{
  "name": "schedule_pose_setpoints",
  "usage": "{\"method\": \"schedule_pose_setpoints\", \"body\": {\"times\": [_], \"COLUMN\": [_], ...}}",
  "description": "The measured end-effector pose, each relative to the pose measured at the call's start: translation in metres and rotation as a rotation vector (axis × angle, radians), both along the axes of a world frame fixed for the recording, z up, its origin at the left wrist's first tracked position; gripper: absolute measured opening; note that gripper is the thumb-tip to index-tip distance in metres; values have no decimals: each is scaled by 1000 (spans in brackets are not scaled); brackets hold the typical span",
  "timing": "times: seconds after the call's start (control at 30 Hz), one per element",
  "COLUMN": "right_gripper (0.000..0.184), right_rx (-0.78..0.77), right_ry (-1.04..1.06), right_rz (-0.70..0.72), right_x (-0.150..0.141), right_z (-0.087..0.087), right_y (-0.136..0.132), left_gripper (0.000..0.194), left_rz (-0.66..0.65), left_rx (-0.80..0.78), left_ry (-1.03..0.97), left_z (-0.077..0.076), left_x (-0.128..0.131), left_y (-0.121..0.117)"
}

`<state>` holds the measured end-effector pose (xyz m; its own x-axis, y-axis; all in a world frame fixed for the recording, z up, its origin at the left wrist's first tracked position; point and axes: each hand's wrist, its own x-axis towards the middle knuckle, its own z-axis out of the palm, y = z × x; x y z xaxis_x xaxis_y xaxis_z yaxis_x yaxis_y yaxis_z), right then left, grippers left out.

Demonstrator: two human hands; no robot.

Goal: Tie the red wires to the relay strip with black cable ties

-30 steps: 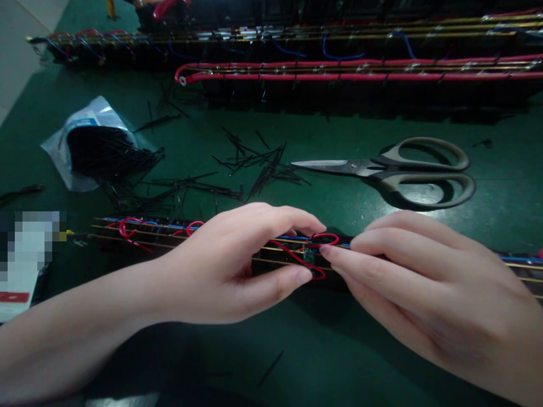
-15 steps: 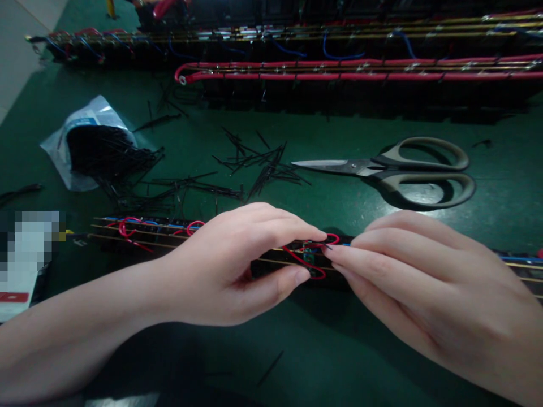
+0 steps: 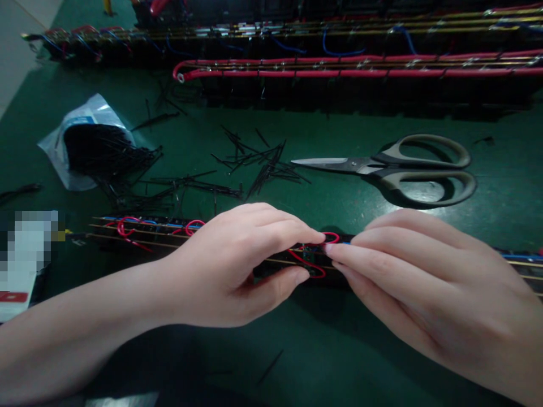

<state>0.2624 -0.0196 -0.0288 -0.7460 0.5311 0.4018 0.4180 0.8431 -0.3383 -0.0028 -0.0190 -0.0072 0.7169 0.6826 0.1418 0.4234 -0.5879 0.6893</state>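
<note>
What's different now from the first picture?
The left hand's upper fingertips dipped slightly toward the person, nearer the right hand's fingertips, by the red wire loop. I can't see anything newly grabbed or let go. The scissors and plastic bag stayed put.

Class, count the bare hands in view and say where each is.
2: the left hand over the middle of the near wired strip, the right hand to its right, fingertips beside a red wire loop.
</note>
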Motion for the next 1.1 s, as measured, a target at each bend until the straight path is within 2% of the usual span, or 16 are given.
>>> {"method": "schedule_pose_setpoints", "body": {"times": [1.1], "right_gripper": [13], "right_rx": [15], "right_ry": [12], "right_rz": [-23], "right_x": [-3], "right_z": [2], "right_y": [0], "left_gripper": [26], "left_rz": [2], "left_rx": [90], "left_ry": [69], "left_z": [-4], "left_x": [4], "left_y": [-2]}}
